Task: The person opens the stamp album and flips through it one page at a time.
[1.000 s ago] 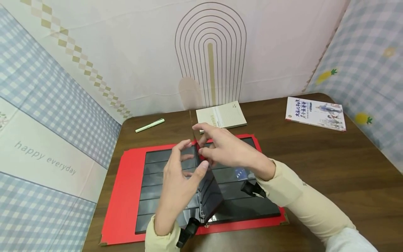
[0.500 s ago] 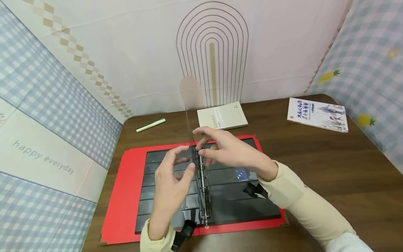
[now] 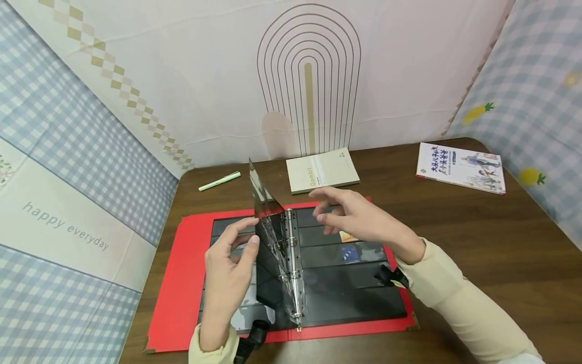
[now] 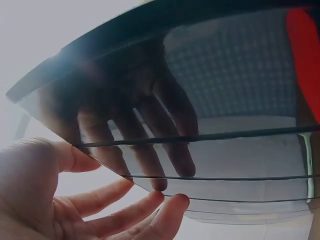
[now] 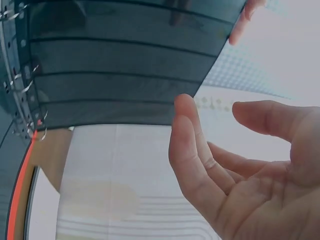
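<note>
Red binder (image 3: 175, 283) lies open flat on the brown wooden table (image 3: 477, 242), covers spread so the metal rings (image 3: 293, 263) stand up along the spine; one dark glossy pocket page (image 3: 265, 237) stands on edge at the rings, mid-turn, top corner risen above the rest. Left hand (image 3: 227, 273) props it from the left, fingers (image 4: 150, 202) fairly straight against the sheet, thumb on its near edge, steadying it rather than clamping; page is thin, stiff plastic, ruled into horizontal strips, mirror-like enough to reflect the fingers. Right hand (image 3: 359, 220) hovers just right of the rings over the flat pages, fingers loosely spread, holding nothing; right-wrist view shows the palm clear of the sheet. Behind the binder: cream booklet (image 3: 324, 169), pale green pen (image 3: 219, 181), and well off right an illustrated paperback (image 3: 461, 167).
</note>
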A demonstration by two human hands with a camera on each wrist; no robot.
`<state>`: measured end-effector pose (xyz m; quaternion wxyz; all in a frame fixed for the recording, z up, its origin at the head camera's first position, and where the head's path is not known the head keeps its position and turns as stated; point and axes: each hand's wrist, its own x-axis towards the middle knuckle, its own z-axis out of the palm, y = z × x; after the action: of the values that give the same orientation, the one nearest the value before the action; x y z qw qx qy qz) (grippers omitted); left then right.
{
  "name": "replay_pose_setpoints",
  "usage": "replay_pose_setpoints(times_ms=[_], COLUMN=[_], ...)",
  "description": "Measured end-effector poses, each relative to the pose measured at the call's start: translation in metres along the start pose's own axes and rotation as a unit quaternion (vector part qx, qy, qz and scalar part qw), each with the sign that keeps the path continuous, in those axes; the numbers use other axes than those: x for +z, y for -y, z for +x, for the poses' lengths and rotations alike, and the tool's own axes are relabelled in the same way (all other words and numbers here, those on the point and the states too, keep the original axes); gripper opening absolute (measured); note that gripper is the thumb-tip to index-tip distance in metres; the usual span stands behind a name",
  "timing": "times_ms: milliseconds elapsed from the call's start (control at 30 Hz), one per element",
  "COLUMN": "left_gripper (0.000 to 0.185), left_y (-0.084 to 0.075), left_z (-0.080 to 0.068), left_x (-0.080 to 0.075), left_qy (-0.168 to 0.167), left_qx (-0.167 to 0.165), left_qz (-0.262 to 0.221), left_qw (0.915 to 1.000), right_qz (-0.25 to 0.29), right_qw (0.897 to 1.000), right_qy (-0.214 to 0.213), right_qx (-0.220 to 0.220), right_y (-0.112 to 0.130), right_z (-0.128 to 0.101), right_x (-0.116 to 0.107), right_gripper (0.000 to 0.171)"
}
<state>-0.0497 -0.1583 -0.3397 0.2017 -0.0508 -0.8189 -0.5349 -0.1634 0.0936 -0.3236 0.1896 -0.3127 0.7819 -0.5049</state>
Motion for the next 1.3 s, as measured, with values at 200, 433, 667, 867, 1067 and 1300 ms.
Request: replay_pose_setpoints(times_ms=[200, 433, 667, 867, 1067, 1300], left_gripper=[0.028, 0.03, 0.031, 0.035, 0.048, 0.052], left_y=[0.004, 0.01, 0.019, 0.026, 0.031, 0.036], left_z=[-0.001, -0.005, -0.011, -0.015, -0.017, -0.019], left_x=[-0.01, -0.025, -0.037, -0.049, -0.062, -0.072], left_qy=[-0.009, -0.017, -0.035, -0.029, -0.027, -0.012], left_qx=[-0.031, -0.046, -0.071, -0.074, -0.142, -0.175], left_qz=[0.015, 0.023, 0.021, 0.019, 0.014, 0.01], left_qw=[0.9994, 0.9985, 0.9966, 0.9967, 0.9894, 0.9845], right_qz=[-0.026, -0.041, -0.055, -0.068, -0.108, -0.137], right_qw=[1.0, 0.999, 0.998, 0.997, 0.993, 0.989], right_qy=[-0.002, 0.005, -0.008, -0.03, -0.043, -0.052], right_qx=[-0.006, 0.005, 0.027, 0.036, 0.021, 0.006], right_y=[-0.013, -0.024, -0.039, -0.055, -0.068, -0.076], right_z=[-0.004, -0.008, -0.011, -0.013, -0.014, -0.015], right_x=[-0.007, -0.016, -0.026, -0.033, -0.038, -0.04], right_gripper=[0.046, 0.046, 0.046, 0.047, 0.047, 0.047])
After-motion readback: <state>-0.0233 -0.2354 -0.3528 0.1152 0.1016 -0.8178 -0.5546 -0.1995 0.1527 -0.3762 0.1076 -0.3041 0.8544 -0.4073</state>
